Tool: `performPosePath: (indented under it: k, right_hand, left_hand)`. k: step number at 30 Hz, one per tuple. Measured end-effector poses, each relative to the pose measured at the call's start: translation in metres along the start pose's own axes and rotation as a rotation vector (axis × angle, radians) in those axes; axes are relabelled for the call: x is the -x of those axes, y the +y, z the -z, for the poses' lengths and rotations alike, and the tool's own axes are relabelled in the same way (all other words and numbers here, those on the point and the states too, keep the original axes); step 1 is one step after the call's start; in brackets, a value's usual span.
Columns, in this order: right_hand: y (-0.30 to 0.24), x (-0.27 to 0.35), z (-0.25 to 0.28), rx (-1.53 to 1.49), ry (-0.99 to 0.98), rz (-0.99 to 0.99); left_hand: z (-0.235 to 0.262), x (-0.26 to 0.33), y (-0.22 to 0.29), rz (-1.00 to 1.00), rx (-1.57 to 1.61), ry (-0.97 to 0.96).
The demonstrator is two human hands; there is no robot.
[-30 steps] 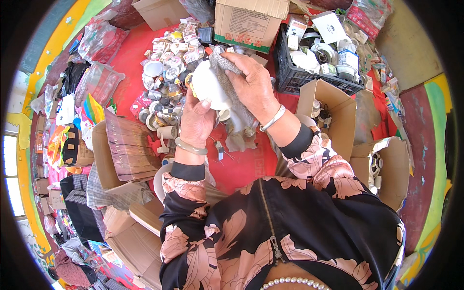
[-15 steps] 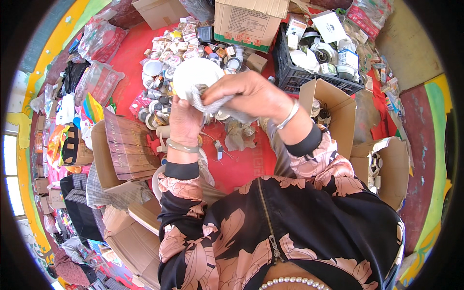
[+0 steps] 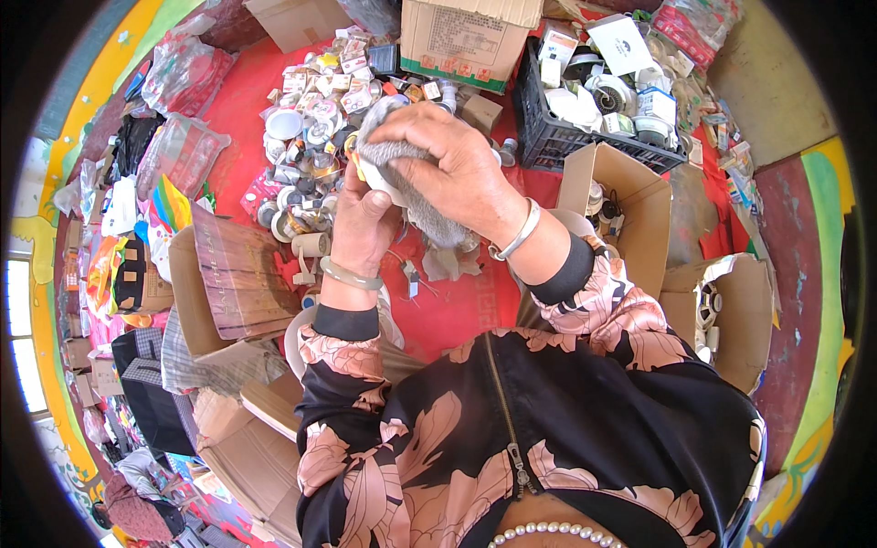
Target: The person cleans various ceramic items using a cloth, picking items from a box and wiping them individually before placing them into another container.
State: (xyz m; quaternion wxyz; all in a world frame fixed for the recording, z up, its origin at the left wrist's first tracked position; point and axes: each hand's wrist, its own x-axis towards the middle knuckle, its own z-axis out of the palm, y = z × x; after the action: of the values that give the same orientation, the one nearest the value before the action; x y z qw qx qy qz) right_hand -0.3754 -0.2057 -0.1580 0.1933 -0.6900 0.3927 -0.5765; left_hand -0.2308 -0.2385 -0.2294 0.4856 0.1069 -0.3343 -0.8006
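In front of me my left hand (image 3: 364,219) grips a white round piece (image 3: 380,183), mostly covered now, so its exact kind cannot be made out. My right hand (image 3: 452,155) is closed on a grey cloth (image 3: 442,219) and presses it over the top of the white piece. One end of the cloth hangs below the fingers. Beyond both hands lies a heap of small boxes and round lamp parts (image 3: 315,169). Under my hands, a crumpled clear plastic bag (image 3: 454,260) and a small white part with wires (image 3: 411,279) rest on the red floor.
Open cardboard boxes stand to my left (image 3: 203,283) and right (image 3: 635,196), with another lower right (image 3: 731,320). A black plastic crate (image 3: 548,137) full of light fittings is at the far right. A large carton (image 3: 466,41) stands at the back. Someone (image 3: 137,502) sits lower left.
The white piece has been tilted, and its broad white face no longer shows. My right hand has moved slightly left and down, and the cloth now lies over the piece's top.
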Motion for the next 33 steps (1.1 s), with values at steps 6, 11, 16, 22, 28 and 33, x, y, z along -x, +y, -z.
performPosePath:
  k: [6,11,16,22,28,33]
  right_hand:
    - [0.005,-0.006,0.029,-0.158,-0.536,-0.036]
    - [0.014,0.000,0.024,0.289,-0.077,0.038]
    - [0.001,0.003,0.001,0.010,-0.015,0.032]
    - [0.008,-0.002,0.041,0.045,-0.500,-0.090]
    - [0.004,-0.007,0.054,0.586,0.222,0.123]
    - [-0.009,0.001,0.006,0.196,-0.076,0.331]
  left_hand:
    - [0.003,-0.001,0.012,0.012,-0.019,0.012]
    - [-0.009,-0.002,0.008,0.040,-0.043,-0.001]
    - [-0.008,0.000,0.006,0.056,0.000,0.020]
    - [-0.003,0.000,0.018,0.002,-0.090,0.066]
    - [-0.005,-0.002,0.026,-0.068,-0.142,0.038]
    - [0.003,0.000,0.017,0.043,-0.099,-0.001]
